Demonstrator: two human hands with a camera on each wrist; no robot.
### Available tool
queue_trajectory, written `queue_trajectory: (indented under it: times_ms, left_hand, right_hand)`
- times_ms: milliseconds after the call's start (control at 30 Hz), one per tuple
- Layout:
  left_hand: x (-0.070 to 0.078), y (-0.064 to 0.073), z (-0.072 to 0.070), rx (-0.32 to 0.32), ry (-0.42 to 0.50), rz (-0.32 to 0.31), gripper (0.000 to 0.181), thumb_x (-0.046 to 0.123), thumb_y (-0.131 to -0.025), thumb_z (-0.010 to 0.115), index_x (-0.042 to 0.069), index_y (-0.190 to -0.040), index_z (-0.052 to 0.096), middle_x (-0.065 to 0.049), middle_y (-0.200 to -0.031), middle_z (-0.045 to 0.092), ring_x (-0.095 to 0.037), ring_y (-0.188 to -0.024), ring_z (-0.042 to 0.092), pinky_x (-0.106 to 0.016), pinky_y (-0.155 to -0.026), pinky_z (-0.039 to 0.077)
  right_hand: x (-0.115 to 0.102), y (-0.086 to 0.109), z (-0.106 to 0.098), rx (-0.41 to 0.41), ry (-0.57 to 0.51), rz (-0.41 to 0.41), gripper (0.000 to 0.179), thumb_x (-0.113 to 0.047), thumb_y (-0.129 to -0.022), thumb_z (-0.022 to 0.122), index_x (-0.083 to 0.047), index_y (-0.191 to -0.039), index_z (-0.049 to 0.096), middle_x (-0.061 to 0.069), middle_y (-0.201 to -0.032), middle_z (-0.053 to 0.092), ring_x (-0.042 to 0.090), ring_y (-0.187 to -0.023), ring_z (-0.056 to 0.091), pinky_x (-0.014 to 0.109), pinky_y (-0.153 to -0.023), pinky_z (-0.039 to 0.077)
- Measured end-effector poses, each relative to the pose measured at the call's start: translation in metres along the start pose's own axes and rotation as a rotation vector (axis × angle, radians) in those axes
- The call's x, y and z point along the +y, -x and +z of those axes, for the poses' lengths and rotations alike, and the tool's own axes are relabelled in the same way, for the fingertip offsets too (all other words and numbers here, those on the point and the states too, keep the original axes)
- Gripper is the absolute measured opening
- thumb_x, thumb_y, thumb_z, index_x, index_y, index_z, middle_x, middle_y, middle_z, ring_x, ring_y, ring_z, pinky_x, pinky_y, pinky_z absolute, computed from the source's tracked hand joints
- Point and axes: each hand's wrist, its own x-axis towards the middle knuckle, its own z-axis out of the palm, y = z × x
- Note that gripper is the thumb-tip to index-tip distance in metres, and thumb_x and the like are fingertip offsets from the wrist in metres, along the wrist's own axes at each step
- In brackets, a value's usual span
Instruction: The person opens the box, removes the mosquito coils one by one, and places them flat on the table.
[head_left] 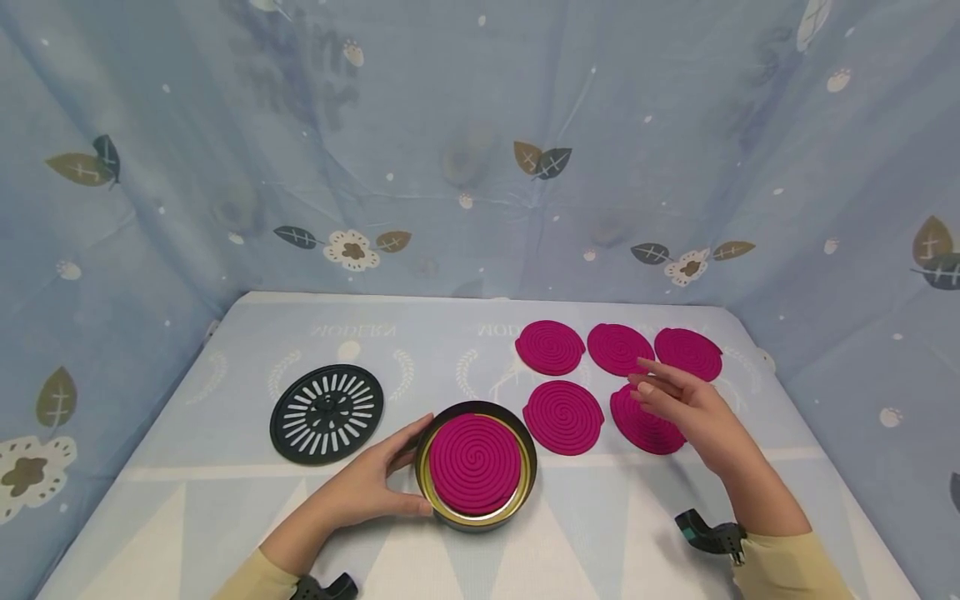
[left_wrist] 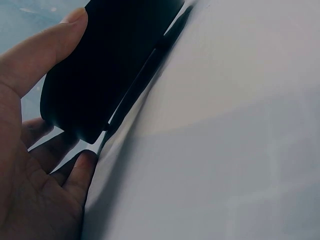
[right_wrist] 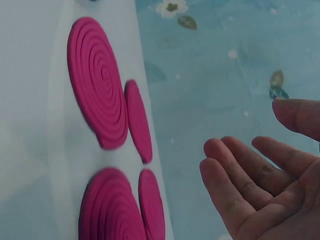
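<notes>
Pale yellow sleeves [head_left: 791, 567] come in lowest, one on each arm. The left hand [head_left: 367, 487] holds a round black tin [head_left: 531, 467] with its thumb and fingers round the side. One pink coil [head_left: 475, 463] lies inside the tin, flat and face up. The right hand [head_left: 697, 412] hangs over five more pink coils [head_left: 563, 417] on the table [head_left: 225, 525], its fingers loose. Left of the tin lies a black lid [head_left: 327, 414] with slots.

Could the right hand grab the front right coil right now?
Probably yes: the right hand looks empty and is raised close to the coil, with nothing visible lying on it.
</notes>
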Motion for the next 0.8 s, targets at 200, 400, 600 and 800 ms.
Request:
queue_trajectory:
  times_ms: [200, 400, 600, 800]
  left_hand:
    - [0.0, 0.0, 0.001, -0.006, 0.017, -0.003, 0.115, 0.041, -0.063, 0.093, 0.028, -0.157, 0.029, 0.01, -0.156, 0.033, -0.013, -0.14, 0.037, -0.029, -0.114, 0.036]
    - [0.001, 0.0, 0.001, -0.009, 0.013, 0.004, 0.116, 0.041, -0.063, 0.093, 0.022, -0.157, 0.028, 0.009, -0.157, 0.032, -0.012, -0.141, 0.034, -0.028, -0.113, 0.036]
    - [0.001, 0.0, 0.0, -0.016, 0.017, 0.01, 0.117, 0.041, -0.063, 0.093, 0.02, -0.157, 0.028, 0.009, -0.157, 0.032, -0.012, -0.141, 0.034, -0.027, -0.113, 0.036]
    - [0.001, 0.0, 0.0, -0.021, 0.023, 0.013, 0.117, 0.04, -0.064, 0.093, 0.02, -0.158, 0.027, 0.008, -0.157, 0.032, -0.012, -0.141, 0.034, -0.027, -0.113, 0.036]
  right_hand:
    - [-0.011, -0.016, 0.02, -0.065, 0.013, 0.014, 0.058, -0.03, -0.098, 0.063, -0.011, -0.149, 0.043, 0.015, -0.138, 0.056, 0.03, -0.12, 0.059, 0.025, -0.096, 0.054]
    - [-0.02, -0.025, 0.041, -0.101, 0.038, 0.013, 0.057, -0.031, -0.096, 0.067, -0.015, -0.147, 0.048, 0.01, -0.135, 0.059, 0.025, -0.12, 0.059, 0.038, -0.098, 0.054]
    - [-0.031, -0.031, 0.059, -0.155, 0.035, 0.006, 0.054, -0.033, -0.094, 0.068, -0.019, -0.144, 0.052, 0.008, -0.133, 0.061, 0.023, -0.119, 0.06, 0.042, -0.098, 0.055]
    - [-0.037, -0.038, 0.079, -0.225, 0.032, -0.017, 0.053, -0.033, -0.095, 0.068, -0.019, -0.143, 0.053, 0.007, -0.132, 0.062, 0.022, -0.121, 0.059, 0.038, -0.099, 0.054]
